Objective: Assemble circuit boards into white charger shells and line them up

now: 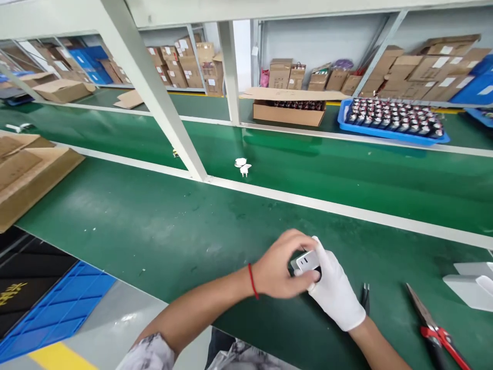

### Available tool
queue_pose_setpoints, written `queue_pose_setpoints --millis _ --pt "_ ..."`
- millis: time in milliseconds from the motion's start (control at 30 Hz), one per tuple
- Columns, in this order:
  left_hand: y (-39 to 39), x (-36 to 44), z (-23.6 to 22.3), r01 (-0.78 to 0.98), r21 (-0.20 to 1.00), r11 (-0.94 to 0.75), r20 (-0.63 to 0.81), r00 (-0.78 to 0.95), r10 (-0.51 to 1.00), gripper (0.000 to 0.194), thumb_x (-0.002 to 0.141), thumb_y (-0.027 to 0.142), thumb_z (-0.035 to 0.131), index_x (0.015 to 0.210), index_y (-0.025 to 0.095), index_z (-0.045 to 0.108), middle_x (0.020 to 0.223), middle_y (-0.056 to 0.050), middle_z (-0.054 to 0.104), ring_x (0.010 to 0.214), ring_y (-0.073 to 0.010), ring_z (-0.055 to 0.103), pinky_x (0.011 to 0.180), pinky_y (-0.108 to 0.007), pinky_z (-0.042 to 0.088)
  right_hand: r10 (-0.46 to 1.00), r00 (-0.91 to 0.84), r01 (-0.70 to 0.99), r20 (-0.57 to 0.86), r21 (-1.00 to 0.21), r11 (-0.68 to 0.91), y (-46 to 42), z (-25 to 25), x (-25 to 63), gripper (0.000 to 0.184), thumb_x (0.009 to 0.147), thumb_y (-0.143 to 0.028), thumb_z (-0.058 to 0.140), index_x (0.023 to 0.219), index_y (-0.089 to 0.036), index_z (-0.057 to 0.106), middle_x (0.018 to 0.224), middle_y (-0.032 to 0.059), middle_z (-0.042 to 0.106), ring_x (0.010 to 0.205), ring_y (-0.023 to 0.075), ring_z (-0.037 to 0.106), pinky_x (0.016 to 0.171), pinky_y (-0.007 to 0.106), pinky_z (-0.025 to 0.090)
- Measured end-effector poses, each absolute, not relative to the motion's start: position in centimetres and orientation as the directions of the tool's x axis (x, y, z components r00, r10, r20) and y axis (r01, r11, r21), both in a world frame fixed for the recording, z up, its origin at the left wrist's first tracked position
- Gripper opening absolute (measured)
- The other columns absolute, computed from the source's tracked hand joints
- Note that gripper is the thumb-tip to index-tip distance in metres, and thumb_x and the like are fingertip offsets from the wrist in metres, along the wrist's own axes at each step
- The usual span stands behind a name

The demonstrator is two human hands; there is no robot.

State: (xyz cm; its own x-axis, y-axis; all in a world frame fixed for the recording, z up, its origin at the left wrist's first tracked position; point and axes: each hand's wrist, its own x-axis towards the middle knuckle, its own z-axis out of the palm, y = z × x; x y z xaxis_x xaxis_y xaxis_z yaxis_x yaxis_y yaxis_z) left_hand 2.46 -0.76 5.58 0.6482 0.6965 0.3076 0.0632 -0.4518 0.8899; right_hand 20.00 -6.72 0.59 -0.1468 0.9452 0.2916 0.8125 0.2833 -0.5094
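Observation:
My left hand (279,267), bare with a red string at the wrist, and my right hand (334,290), in a white glove, meet low over the green bench. Both are closed around a small white charger block (307,261) whose face with two slots shows between the fingers. Black tweezers (365,297) lie on the mat just right of my gloved hand. Red-handled cutters (435,329) lie farther right. Two small white plug parts (243,166) sit on the green conveyor belt beyond the white rail.
A slanted white frame post (154,92) crosses the belt. An open cardboard box (292,108) and a blue tray of small parts (393,123) sit across the belt. Flat cardboard (31,174) lies at left, white pieces (472,282) at right. Shelves of cartons stand behind.

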Motion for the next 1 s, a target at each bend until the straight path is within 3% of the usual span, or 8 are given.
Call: queue_pose_setpoints --millis 100,200,300,400,633,833,933,1000 --pt "1.2 -0.9 3.5 0.153 0.881 -0.447 0.194 0.745 0.638 0.08 0.079 0.043 0.07 0.146 0.011 0.038 0.148 -0.023 0.047 0.142 -0.0348 0.042 0.117 -0.053 0.039 0.94 -0.205 0.806 0.273 -0.497 0.321 -7.1 0.9 19.1 0.084 0.093 -0.027 0.057 0.161 -0.023 0.007 0.122 0.0154 0.068 0.107 0.0281 0.071 0.088 0.044 0.061" --pt "1.4 -2.2 1.5 0.201 0.863 -0.463 0.078 0.853 0.516 0.097 0.076 0.045 0.075 0.153 0.009 0.028 0.156 -0.024 0.039 0.15 -0.0373 0.031 0.123 -0.056 0.029 0.943 -0.287 0.799 0.169 -0.501 0.333 -7.3 1.9 18.7 0.088 0.092 -0.026 0.058 0.162 -0.026 0.005 0.135 0.0153 0.063 0.118 0.0279 0.067 0.093 0.043 0.06" --pt "1.0 -2.0 0.2 0.202 0.858 -0.472 0.097 0.839 0.535 0.096 0.074 0.045 0.079 0.152 0.015 0.032 0.154 -0.019 0.045 0.147 -0.0344 0.038 0.123 -0.052 0.03 0.924 -0.38 0.795 0.045 -0.494 0.352 -6.6 4.3 19.7 0.078 0.089 -0.03 0.06 0.159 -0.027 0.025 0.146 0.0132 0.056 0.127 0.0275 0.063 0.101 0.041 0.057" --pt "0.7 -1.3 -0.8 0.191 0.827 -0.528 0.177 0.804 0.568 0.082 0.077 0.049 0.078 0.145 0.018 0.045 0.141 -0.017 0.059 0.136 -0.0313 0.053 0.121 -0.048 0.035 0.934 -0.355 0.829 0.033 -0.452 0.331 -4.0 7.4 21.2 0.056 0.093 -0.041 0.056 0.146 -0.026 0.048 0.133 0.0098 0.067 0.115 0.0265 0.069 0.098 0.041 0.058" --pt "0.2 -0.8 -1.9 0.21 0.674 -0.709 0.314 0.787 0.532 0.068 0.087 0.064 0.061 0.133 0.014 0.056 0.119 -0.016 0.067 0.112 -0.0277 0.064 0.102 -0.04 0.05 0.929 -0.212 0.94 0.302 -0.196 0.278 7.4 8.8 17.7 0.057 0.096 -0.052 0.047 0.139 -0.014 0.053 0.111 0.0136 0.074 0.104 0.0308 0.069 0.091 0.046 0.055" --pt "0.1 -0.8 -1.8 0.257 0.562 -0.786 0.337 0.797 0.502 0.072 0.091 0.068 0.052 0.136 0.013 0.054 0.116 -0.014 0.071 0.105 -0.0262 0.067 0.09 -0.037 0.053 0.947 -0.229 0.972 0.224 0.011 0.233 17.4 7.8 10.3 0.044 0.095 -0.044 0.048 0.117 -0.011 0.066 0.108 0.0176 0.073 0.111 0.0353 0.064 0.108 0.062 0.035" --pt "0.2 -0.1 -1.8 0.263 0.568 -0.78 0.336 0.791 0.511 0.079 0.087 0.072 0.055 0.136 0.009 0.055 0.108 -0.012 0.075 0.097 -0.024 0.07 0.08 -0.032 0.055 0.978 -0.15 0.989 0.147 0.026 0.148 20.7 7.2 8.6 0.053 0.094 -0.053 0.042 0.096 -0.008 0.071 0.091 0.0202 0.072 0.1 0.0388 0.067 0.098 0.069 0.034" --pt "0.6 0.5 -2.1 0.251 0.566 -0.785 0.328 0.805 0.494 0.083 0.084 0.076 0.055 0.131 0.008 0.06 0.102 -0.01 0.077 0.091 -0.0224 0.072 0.074 -0.03 0.056 0.961 -0.224 0.972 0.161 -0.037 0.232 22.6 6.5 8.4 0.068 0.094 -0.06 0.033 0.084 -0.006 0.073 0.084 0.0229 0.07 0.094 0.0419 0.067 0.085 0.072 0.033"
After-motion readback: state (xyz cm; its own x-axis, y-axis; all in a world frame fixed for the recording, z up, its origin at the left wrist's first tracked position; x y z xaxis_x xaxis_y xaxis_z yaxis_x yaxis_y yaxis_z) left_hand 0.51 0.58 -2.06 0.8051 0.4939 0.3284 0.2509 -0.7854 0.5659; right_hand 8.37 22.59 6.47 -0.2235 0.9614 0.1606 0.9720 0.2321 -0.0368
